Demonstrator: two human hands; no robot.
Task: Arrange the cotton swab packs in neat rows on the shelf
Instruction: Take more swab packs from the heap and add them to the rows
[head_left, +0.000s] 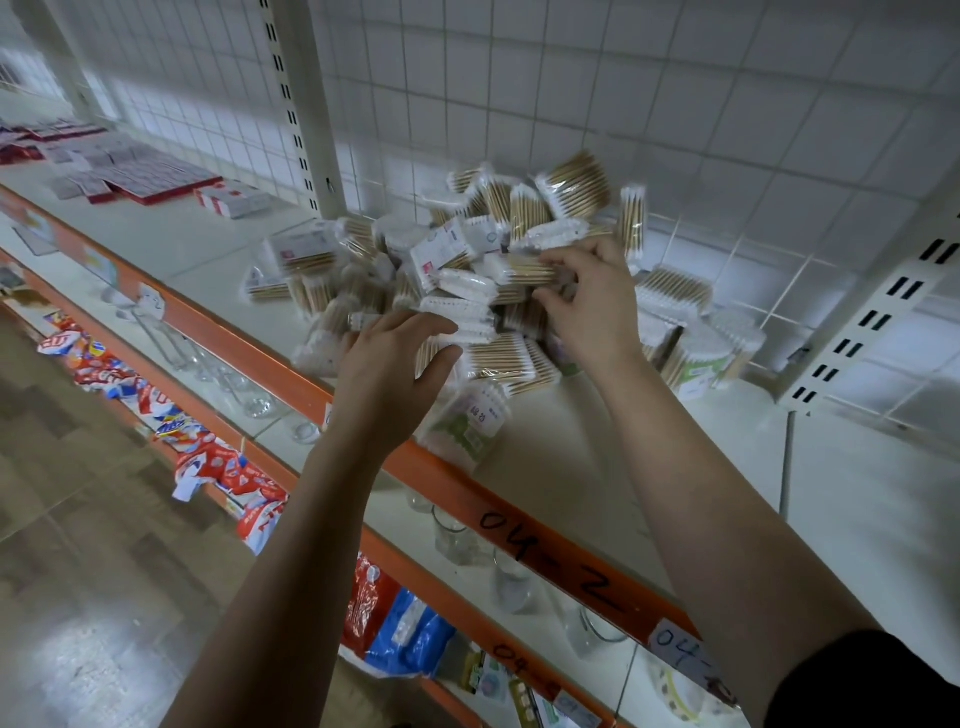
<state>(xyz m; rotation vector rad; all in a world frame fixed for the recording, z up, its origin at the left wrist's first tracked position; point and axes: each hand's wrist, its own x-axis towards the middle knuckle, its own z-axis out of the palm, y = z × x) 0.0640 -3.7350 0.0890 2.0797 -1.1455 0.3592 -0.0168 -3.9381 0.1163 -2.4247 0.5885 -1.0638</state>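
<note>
Up behind the orange rail (322, 400), on the white shelf (597, 483), sits one big messy heap of cotton swab packs (467, 291). It's too jumbled for a proper count, easily more than twenty, and none are in rows yet. Most are clear bags of wooden-stick swabs with white tips. A few have white labels with a red mark, but the print's too blurry to read. One green-labelled pack (467, 426) lies on its own closest to the rail, just in front of the heap.

Two bare hands are at the heap. The left hand (395, 364) has its fingers straight and spread, thumb apart, resting on the packs at the rail side, not gripping anything. The right hand (589, 306) is further back from the rail, fingers curled, pinching one pack (522, 270) of wooden swabs near the top of the heap.

Writing: "04-2" in black marker on the rail itself. One paper tag (678, 649) stuck on the rail starts "04-", with the rest hidden behind the arm. Below the rail, several clear glass jars (457, 538) stand on a lower shelf. Far along the rail to the left are red and white boxes (150, 184), too blurry to count.
</note>
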